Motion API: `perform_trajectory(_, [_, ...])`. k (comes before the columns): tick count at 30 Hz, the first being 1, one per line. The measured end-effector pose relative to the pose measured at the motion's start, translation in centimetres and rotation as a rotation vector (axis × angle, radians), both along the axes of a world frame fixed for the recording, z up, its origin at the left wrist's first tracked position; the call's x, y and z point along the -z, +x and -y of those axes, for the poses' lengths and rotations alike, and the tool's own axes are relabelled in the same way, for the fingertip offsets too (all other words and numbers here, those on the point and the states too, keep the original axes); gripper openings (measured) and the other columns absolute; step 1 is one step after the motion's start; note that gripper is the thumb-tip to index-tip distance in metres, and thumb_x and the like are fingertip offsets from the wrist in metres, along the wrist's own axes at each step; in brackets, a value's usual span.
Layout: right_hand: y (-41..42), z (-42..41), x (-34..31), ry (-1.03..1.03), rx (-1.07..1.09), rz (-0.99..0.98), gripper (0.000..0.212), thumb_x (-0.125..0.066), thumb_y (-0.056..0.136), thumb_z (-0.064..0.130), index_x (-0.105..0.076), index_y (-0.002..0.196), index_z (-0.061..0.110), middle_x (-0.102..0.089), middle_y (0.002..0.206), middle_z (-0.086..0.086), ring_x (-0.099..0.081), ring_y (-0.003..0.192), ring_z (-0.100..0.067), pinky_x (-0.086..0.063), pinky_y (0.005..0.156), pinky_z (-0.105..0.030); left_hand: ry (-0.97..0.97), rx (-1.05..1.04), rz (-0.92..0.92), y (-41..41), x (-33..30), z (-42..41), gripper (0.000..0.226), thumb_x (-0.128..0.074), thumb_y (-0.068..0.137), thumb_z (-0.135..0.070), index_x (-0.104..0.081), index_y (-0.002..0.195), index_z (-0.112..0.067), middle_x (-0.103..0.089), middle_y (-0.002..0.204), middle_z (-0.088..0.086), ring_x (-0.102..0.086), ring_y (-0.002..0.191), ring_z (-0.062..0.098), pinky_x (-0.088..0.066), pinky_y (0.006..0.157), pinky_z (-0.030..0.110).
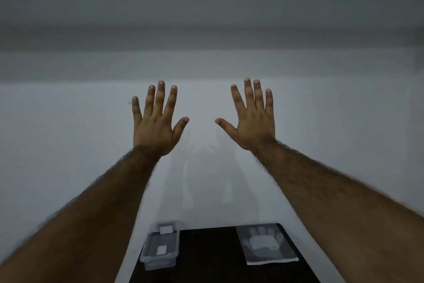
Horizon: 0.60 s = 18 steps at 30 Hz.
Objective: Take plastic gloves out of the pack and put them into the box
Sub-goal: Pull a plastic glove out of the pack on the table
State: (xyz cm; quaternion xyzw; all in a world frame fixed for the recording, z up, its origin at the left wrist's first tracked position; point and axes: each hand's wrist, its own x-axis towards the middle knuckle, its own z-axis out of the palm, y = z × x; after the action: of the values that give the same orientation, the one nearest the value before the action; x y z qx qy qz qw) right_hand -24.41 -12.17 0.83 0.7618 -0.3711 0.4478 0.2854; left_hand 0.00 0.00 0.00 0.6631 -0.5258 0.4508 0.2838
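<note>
Both arms stretch forward. The left hand (158, 122) and right hand (251, 120) are raised, fingers spread, holding nothing, likely a starting pose. Below, on a dark table (206, 250), the pack (267, 242) lies right, the clear box (160, 248) left, well apart.

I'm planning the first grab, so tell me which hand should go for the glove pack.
Right, probably. The glove pack lies on the dark table below the right hand, while the clear box sits below the left hand. Both hands are raised, open and empty.
</note>
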Motion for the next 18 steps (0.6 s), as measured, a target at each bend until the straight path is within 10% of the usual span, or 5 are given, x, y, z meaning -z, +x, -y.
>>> perform_trajectory(18, [-2.8,7.7,32.8,0.505,-0.044,-0.326,0.084,-0.03,0.1,0.076,-0.043,0.157,0.017,-0.049,0.16,-0.013,-0.043,0.148,-0.032,-0.024,0.127,-0.055,0.539,0.172,-0.203,2.5,29.1,5.6,0.085,-0.022,0.103,-0.076,-0.02,0.17,-0.024,-0.026,0.175,0.011,-0.026,0.161,0.034,-0.02,0.129,0.06])
